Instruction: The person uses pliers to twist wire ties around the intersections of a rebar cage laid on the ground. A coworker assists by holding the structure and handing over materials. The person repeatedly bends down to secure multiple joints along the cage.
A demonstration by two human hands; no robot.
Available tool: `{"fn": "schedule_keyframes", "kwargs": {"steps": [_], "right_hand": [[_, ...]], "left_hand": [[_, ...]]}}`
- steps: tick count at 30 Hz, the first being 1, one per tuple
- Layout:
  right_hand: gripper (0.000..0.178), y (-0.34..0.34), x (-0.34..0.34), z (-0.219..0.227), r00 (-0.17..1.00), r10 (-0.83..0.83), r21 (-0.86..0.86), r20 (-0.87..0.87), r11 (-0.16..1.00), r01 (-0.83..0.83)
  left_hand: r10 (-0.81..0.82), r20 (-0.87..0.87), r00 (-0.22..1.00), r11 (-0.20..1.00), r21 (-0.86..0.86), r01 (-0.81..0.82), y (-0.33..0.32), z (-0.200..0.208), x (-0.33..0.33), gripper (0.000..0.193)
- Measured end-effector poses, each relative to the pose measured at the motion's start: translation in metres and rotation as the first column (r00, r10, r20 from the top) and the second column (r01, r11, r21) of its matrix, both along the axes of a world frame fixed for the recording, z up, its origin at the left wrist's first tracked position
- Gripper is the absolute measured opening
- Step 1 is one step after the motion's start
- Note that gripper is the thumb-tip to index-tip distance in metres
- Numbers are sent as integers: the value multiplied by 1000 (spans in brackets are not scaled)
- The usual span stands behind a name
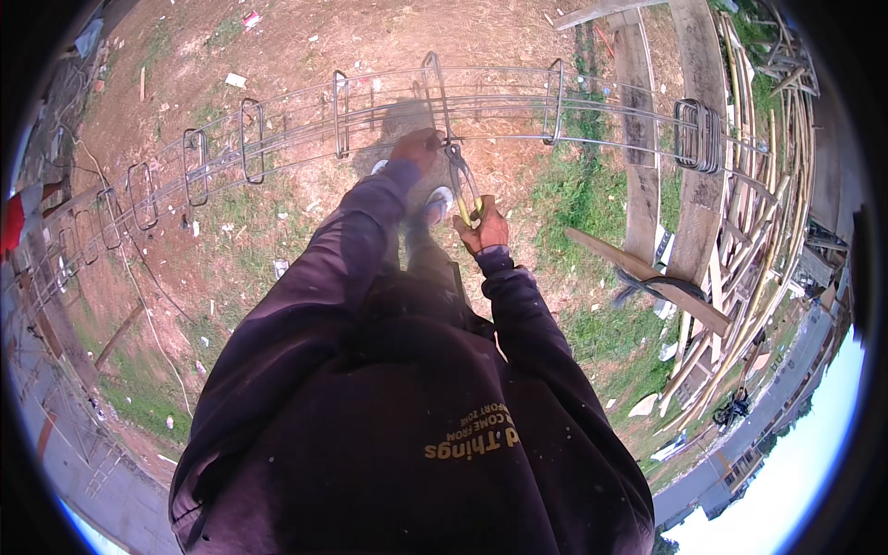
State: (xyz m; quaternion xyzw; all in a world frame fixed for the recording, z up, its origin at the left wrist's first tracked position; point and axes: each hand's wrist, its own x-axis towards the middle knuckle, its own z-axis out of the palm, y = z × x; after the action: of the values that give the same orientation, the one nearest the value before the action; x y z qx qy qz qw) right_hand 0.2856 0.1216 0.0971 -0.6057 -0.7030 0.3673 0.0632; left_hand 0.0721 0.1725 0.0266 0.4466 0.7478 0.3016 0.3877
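A long rebar cage [499, 108] of thin steel bars runs across in front of me, with rectangular stirrups set along it. My right hand [483, 228] is closed round the yellow handles of a pair of pliers [460, 176]. The jaws of the pliers meet the near bar at the foot of one stirrup [437, 92]. Just left of the jaws, my left hand [418, 148] is closed at that same bar and stirrup. Whether it grips the bar or a tie wire is too small to tell.
Several stirrups [698, 136] are bunched at the cage's right end, near wooden planks [689, 203]. A loose board [647, 280] lies closer, with a dark strap over it. Long poles [745, 296] are heaped at the far right. Litter dots the dirt and grass.
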Motion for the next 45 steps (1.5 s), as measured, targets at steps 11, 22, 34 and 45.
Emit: {"fn": "schedule_keyframes", "kwargs": {"steps": [11, 22, 34, 45], "right_hand": [[37, 19, 28, -34, 810, -467, -827, -354, 561, -37], [27, 21, 6, -64, 943, -151, -548, -296, 836, -38], [55, 34, 12, -49, 788, -506, -916, -350, 361, -175], [71, 33, 25, -21, 466, -678, -763, -569, 222, -608]], "left_hand": [[45, -52, 998, 997, -59, -48, -4, 5, 11, 49], [335, -150, 930, 934, -72, -349, -105, 33, 9, 45], [367, 503, 783, 929, -242, -280, -65, 27, 45, 49], [134, 562, 816, 990, -38, -136, -36, 40, 39, 24]]}}
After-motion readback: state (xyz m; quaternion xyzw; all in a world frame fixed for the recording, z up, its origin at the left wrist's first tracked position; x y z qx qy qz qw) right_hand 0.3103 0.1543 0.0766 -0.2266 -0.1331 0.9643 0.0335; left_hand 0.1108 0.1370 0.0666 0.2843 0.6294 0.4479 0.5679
